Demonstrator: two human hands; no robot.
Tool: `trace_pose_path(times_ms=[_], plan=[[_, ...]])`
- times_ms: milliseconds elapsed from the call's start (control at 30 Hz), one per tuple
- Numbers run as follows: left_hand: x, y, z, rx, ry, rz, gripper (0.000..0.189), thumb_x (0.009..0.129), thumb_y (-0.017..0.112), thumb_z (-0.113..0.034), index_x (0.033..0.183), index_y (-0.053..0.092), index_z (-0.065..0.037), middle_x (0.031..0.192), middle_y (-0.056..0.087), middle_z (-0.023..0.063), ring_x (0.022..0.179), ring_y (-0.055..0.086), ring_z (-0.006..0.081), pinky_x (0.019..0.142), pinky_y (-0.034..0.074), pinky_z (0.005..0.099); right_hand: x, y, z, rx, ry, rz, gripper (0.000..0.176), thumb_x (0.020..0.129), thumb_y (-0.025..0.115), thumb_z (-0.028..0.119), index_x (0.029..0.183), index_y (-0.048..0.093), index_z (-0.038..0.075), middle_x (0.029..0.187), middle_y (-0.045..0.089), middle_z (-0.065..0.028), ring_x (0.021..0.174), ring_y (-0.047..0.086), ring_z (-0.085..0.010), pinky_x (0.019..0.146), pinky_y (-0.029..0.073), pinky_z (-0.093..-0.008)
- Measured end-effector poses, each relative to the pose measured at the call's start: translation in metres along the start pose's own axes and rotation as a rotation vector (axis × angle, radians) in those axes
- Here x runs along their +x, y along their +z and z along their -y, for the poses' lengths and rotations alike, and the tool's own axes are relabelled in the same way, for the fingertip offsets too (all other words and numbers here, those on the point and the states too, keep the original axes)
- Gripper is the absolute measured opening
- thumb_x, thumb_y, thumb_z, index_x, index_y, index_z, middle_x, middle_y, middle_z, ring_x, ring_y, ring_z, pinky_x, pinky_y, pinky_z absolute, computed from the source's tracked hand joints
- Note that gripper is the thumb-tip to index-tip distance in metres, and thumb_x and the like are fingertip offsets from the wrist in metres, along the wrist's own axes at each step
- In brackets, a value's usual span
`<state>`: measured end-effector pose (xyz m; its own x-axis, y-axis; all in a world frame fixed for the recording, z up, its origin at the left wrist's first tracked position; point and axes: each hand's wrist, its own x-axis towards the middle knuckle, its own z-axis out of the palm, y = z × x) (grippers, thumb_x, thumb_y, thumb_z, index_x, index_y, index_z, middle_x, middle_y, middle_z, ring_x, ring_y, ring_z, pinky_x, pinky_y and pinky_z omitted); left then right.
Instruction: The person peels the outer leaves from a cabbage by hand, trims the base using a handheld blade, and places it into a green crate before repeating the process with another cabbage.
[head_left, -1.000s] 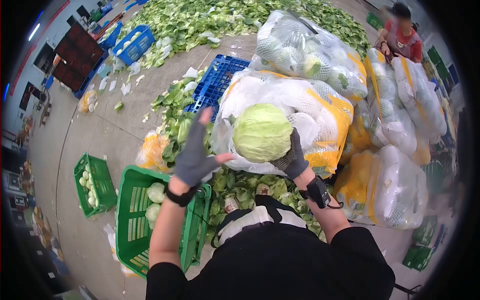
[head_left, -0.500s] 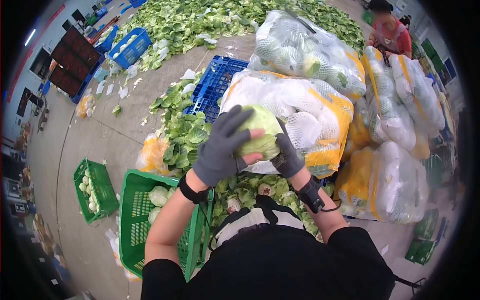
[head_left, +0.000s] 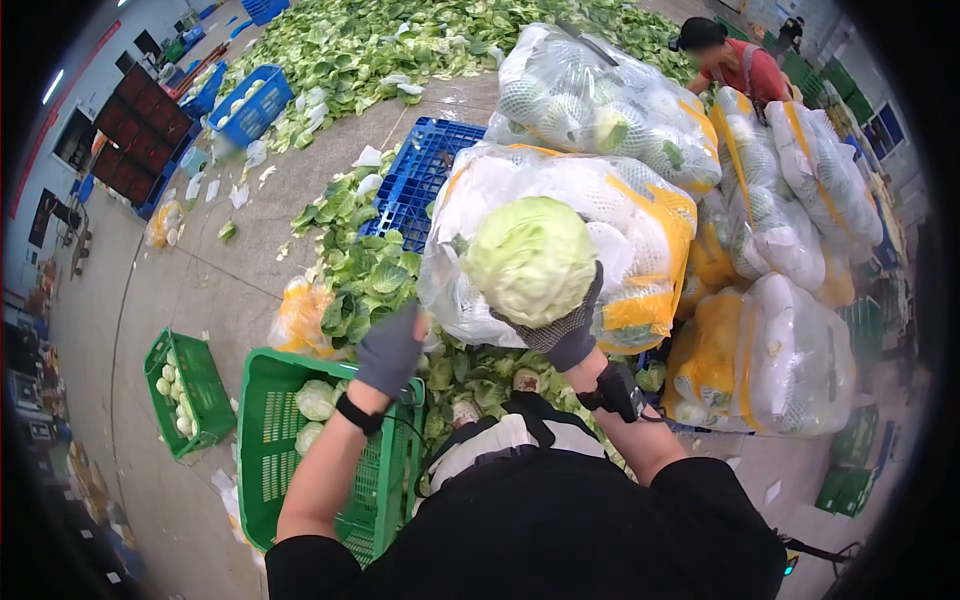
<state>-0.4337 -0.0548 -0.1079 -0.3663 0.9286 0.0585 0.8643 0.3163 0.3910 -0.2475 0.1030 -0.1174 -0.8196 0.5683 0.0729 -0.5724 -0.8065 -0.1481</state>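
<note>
Cabbage [head_left: 530,258], a pale, tight head, rides chest-high on the person's right hand [head_left: 562,335]. The gloved palm is cupped underneath and the fingers are spread up its lower side. It looks dense and weighty for one hand, and round and waxy enough to roll off. I would take it from below near the stalk end, with a second palm over the top. The outer leaves look crisp and would probably bruise or tear if squeezed.

The left hand [head_left: 390,350] hangs low at the corner of the green crate [head_left: 262,450], just above its rim. The glove's back faces us and the fingers point down. I see nothing in it, but I cannot tell how far open it is. A few trimmed heads [head_left: 315,400] lie in the crate.

Loose leaves [head_left: 370,275] litter the floor between the crate and the blue pallet [head_left: 420,170], and they look slippery underfoot. Right behind the cabbage, bulging plastic sacks [head_left: 640,215] of netted heads crowd in, leaving little room on that side. A smaller green crate [head_left: 185,390] stands off to the left. Farther back there is a blue crate [head_left: 245,105] and a broad heap of trimmings [head_left: 400,40]. Another person in red [head_left: 740,62] is bent over more sacks.
</note>
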Motion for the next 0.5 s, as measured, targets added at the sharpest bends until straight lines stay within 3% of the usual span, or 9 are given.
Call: trace_pose_path(times_ms=[33,67,100,200,233,267,367,467,500], plan=[[-0.001,0.003,0.012,0.000,-0.004,-0.002,0.040,0.081,0.057,-0.025,0.108,0.045,0.002,0.088,0.057,0.0194,0.075,0.055,0.0366,0.065,0.044,0.0410,-0.002,-0.004,0.003,0.161,0.018,0.083,0.073,0.081,0.037,0.060,0.137,0.013,0.020,0.140,0.022,-0.0064,0.126,0.026,-0.0270,0.101,0.025,-0.0495],[0.004,-0.005,0.017,0.011,-0.081,-0.093,0.051,0.081,0.057,-0.030,0.115,0.040,0.003,0.095,0.055,0.0219,0.083,0.054,0.0368,0.071,0.044,0.0409,-0.002,-0.002,0.005,0.950,0.154,0.095,0.071,0.080,0.037,0.060,0.137,0.016,0.022,0.139,0.024,-0.0059,0.126,0.027,-0.0261,0.100,0.027,-0.0523],[0.009,-0.010,0.020,0.021,-0.158,-0.185,0.062,0.080,0.057,-0.036,0.122,0.035,0.005,0.102,0.053,0.0243,0.091,0.053,0.0371,0.077,0.043,0.0407,-0.002,0.000,0.007,0.951,0.156,0.096,0.071,0.080,0.037,0.060,0.137,0.016,0.022,0.139,0.024,-0.0059,0.126,0.027,-0.0261,0.100,0.027,-0.0523],[0.012,-0.018,-0.041,-0.920,-0.088,-0.059,0.078,0.083,0.051,-0.049,0.133,0.020,0.003,0.128,0.039,0.0201,0.116,0.040,0.0307,0.095,0.034,0.0366,-0.008,0.028,0.006,-0.334,-0.086,-0.258,0.077,0.077,0.041,0.063,0.136,0.022,0.020,0.138,0.027,-0.0073,0.126,0.030,-0.0269,0.101,0.029,-0.0483],[0.009,-0.036,-0.078,-1.436,-0.238,0.146,0.076,0.085,0.043,-0.052,0.134,0.020,0.002,0.131,0.036,0.0139,0.118,0.038,0.0259,0.097,0.032,0.0345,-0.010,0.024,0.005,-0.338,-0.075,-0.250,0.077,0.077,0.041,0.063,0.136,0.022,0.020,0.138,0.027,-0.0073,0.126,0.030,-0.0269,0.101,0.029,-0.0483],[0.018,-0.007,-0.080,-1.576,-0.166,0.110,0.075,0.085,0.043,-0.053,0.133,0.022,0.000,0.132,0.037,0.0101,0.118,0.039,0.0224,0.097,0.033,0.0332,-0.012,0.014,0.004,-0.472,-0.088,-0.173,0.079,0.076,0.043,0.064,0.137,0.020,0.018,0.139,0.026,-0.0077,0.126,0.029,-0.0273,0.101,0.029,-0.0474],[0.022,-0.018,-0.094,-1.851,-0.156,-0.046,0.062,0.090,0.040,-0.043,0.132,0.026,0.002,0.128,0.037,0.0132,0.117,0.037,0.0179,0.096,0.031,0.0282,-0.001,0.014,0.015,-0.559,-0.104,-0.101,0.089,0.071,0.066,0.046,0.137,0.017,0.012,0.137,0.028,-0.0094,0.123,0.034,-0.0231,0.100,0.032,-0.0407],[0.015,-0.034,-0.101,-1.193,0.152,-0.459,0.068,0.087,0.044,-0.044,0.131,0.026,0.003,0.125,0.042,0.0165,0.115,0.042,0.0251,0.096,0.033,0.0343,-0.012,0.076,0.012,-0.933,0.088,0.019,0.083,0.077,0.061,0.044,0.138,0.015,0.011,0.139,0.024,-0.0082,0.122,0.035,-0.0215,0.100,0.033,-0.0353],[0.012,-0.033,-0.098,-1.194,0.160,-0.443,0.068,0.087,0.044,-0.044,0.131,0.026,0.003,0.125,0.042,0.0165,0.115,0.042,0.0251,0.096,0.033,0.0343,-0.014,0.070,0.005,-0.534,0.092,-0.086,0.079,0.079,0.058,0.045,0.136,0.019,0.007,0.136,0.030,-0.0105,0.120,0.038,-0.0227,0.100,0.033,-0.0347]])
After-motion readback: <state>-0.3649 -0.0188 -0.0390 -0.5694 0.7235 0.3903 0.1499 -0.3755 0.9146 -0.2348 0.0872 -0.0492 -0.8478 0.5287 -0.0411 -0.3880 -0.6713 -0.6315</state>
